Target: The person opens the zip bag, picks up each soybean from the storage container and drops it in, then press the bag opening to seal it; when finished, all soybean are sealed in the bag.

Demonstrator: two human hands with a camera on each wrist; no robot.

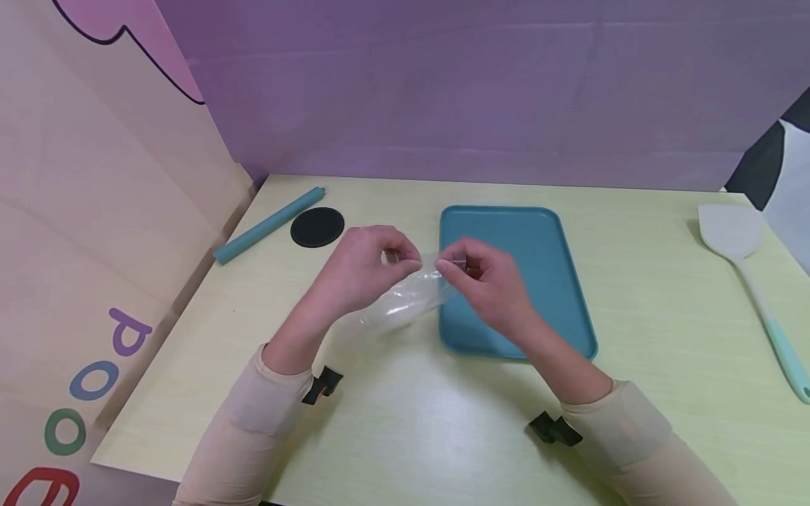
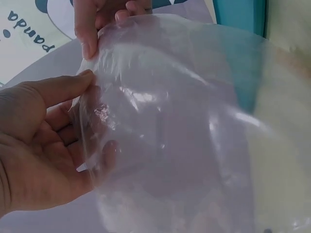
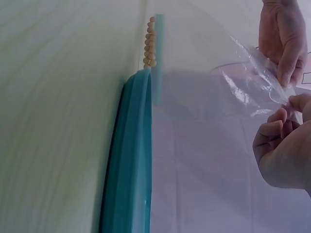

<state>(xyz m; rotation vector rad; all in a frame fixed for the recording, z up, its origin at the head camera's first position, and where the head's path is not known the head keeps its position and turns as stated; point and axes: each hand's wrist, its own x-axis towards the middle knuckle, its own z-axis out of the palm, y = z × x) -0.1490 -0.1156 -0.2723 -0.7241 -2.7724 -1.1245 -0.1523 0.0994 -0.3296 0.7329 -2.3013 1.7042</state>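
Note:
A clear plastic bag (image 1: 405, 299) hangs between my two hands above the table, its lower part overlapping the tray's left edge in the head view. My left hand (image 1: 370, 270) pinches the bag's upper edge between thumb and fingers. Close beside it, my right hand (image 1: 487, 284) pinches the same edge, fingertips near the left thumb. In the left wrist view the film (image 2: 170, 121) spreads wide and see-through, with some left fingers showing behind it. The right wrist view shows the film bunched at the fingertips of the right hand (image 3: 286, 141).
A blue-teal tray (image 1: 525, 281) lies behind and under my right hand. At the back left are a teal rod (image 1: 268, 225) and a black disc (image 1: 317, 227). A spatula (image 1: 734, 232) with mint handle lies far right. Small tan beads (image 3: 150, 43) show beyond the tray.

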